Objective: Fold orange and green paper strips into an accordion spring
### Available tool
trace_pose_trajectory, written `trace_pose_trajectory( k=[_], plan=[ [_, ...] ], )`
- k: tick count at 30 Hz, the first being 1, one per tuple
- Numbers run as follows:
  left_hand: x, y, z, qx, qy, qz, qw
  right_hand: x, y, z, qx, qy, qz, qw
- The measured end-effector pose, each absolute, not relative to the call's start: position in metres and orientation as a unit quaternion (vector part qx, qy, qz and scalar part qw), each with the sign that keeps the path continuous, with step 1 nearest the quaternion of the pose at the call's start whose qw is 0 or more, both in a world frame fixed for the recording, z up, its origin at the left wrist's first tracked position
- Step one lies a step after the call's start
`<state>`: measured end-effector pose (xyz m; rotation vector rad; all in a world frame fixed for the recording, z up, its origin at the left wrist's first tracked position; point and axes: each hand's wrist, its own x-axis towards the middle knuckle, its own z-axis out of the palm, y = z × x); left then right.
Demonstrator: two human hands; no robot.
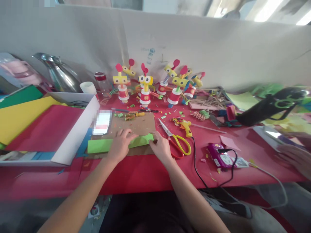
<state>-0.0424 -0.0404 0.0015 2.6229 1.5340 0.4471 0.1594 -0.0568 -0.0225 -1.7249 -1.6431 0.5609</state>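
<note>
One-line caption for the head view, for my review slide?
Both hands, left hand and right hand, press a green paper strip on a cardboard sheet, scissors beside it, on a red table.

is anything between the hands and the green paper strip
Nothing visible. The left hand lies flat on the green strip, and the right hand touches its right end. The scissors lie just right of that hand.

The one camera sits on my head, looking forward and down across the red tabletop (145, 174). It is close enough that my forearms run in from the bottom edge, with my hands near the middle. The view faces a pale partition wall (194, 48) at the tabletop's far side. There is no second view.
</note>
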Motion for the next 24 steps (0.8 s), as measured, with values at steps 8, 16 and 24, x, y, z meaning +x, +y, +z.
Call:
trace_pose_trajectory(
  k=[8, 16, 24],
  plan=[
    [-0.067, -0.088, -0.018, 0.834, 0.534, 0.141, 0.022, 0.155, -0.06, -0.028, -0.652, -0.685, 0.144, 0.29],
    [-0.109, -0.117, -0.027, 0.796, 0.588, 0.14, 0.037, 0.154, -0.059, -0.031, -0.641, -0.686, 0.147, 0.313],
    [-0.112, -0.125, -0.038, 0.735, 0.656, 0.173, 0.026, 0.155, -0.059, -0.038, -0.638, -0.67, 0.168, 0.341]
  ],
)
